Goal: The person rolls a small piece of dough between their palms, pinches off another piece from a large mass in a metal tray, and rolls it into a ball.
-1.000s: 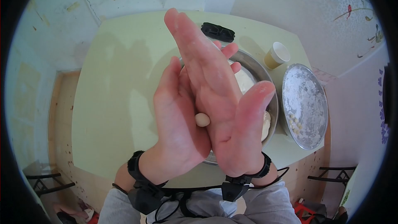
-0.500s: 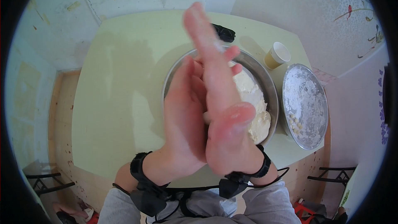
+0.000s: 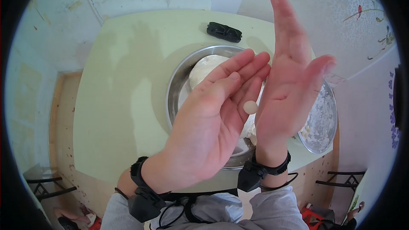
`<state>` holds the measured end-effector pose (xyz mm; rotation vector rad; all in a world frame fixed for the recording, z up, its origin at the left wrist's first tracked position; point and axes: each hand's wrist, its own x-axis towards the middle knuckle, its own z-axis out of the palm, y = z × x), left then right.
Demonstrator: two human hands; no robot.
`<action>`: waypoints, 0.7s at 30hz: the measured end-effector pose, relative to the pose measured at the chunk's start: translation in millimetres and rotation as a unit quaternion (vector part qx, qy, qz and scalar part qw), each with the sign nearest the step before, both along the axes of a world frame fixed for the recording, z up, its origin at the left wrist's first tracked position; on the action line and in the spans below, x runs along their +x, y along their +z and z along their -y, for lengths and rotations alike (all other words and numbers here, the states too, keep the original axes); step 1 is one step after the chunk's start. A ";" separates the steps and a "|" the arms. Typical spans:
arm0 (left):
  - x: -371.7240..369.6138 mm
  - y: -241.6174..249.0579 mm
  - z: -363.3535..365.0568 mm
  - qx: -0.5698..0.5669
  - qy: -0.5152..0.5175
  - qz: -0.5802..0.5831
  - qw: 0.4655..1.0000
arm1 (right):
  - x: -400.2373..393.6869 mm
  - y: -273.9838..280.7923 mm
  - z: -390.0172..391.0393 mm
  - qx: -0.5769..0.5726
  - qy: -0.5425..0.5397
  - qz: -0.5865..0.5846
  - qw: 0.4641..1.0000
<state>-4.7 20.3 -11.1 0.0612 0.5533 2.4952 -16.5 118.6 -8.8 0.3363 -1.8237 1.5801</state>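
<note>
My left hand (image 3: 204, 123) is cupped with the palm up over a steel bowl (image 3: 174, 91), its fingers stretched toward the upper right. A small round dough ball (image 3: 250, 107) lies at the little-finger side of this palm, between my two hands. Beside it, my right hand (image 3: 285, 85) is held upright and open, thumb spread out to the right, holding nothing. The bowl below contains a large mass of pale dough (image 3: 204, 68), partly covered by my hands. Black straps with small boxes are around both wrists.
An oval metal tray (image 3: 326, 106) dusted with white flour stands at the right, with several small dough balls (image 3: 306, 132) in it. A black object (image 3: 224, 32) lies behind the bowl on the pale green table (image 3: 110, 102). Parts of other people show at the lower corners.
My hands were pressed together over the bowl and have parted. The right hand moved to the right, now hiding the paper cup. The dough ball between them has come into view.
</note>
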 end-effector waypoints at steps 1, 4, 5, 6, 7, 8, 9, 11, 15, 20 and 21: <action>-0.6 1.3 -0.1 0.001 0.005 0.005 1.000 | 0.2 0.3 -0.4 -0.012 0.012 -0.007 1.000; 3.1 1.5 -3.5 -0.013 0.011 0.004 1.000 | -0.8 -2.8 16.4 0.144 -0.060 -0.131 0.979; 5.3 1.1 -5.1 -0.030 0.012 -0.001 0.999 | -0.9 -3.4 17.2 0.144 -0.060 -0.130 0.979; 6.7 0.0 -6.9 -0.030 0.012 -0.001 0.999 | -1.2 -4.1 17.7 0.119 -0.049 -0.132 0.983; 7.7 -2.1 -8.8 -0.028 0.020 -0.008 0.999 | -1.5 -4.9 17.8 0.094 -0.038 -0.134 0.986; 8.0 -3.2 -9.7 -0.026 0.028 -0.016 0.999 | -1.7 -5.5 14.9 0.095 -0.038 -0.134 0.986; 7.8 -3.2 -9.6 -0.025 0.028 -0.016 0.999 | -1.9 -5.8 8.5 0.018 -0.023 -0.090 0.996; 7.2 -3.1 -9.3 0.064 0.014 0.025 0.998 | -7.9 -10.1 -9.6 -0.059 -0.007 -0.045 0.997; 4.0 -1.2 -7.3 0.027 0.009 0.045 0.999 | -22.1 -17.5 -12.3 0.013 0.053 -0.195 0.979; -0.6 -5.6 2.4 0.126 -0.012 0.065 0.990 | 12.4 16.8 -20.7 0.068 -0.022 -0.007 0.997; -1.1 -3.6 2.5 0.127 -0.011 0.066 0.990 | 15.2 20.6 -27.6 0.068 -0.021 -0.007 0.997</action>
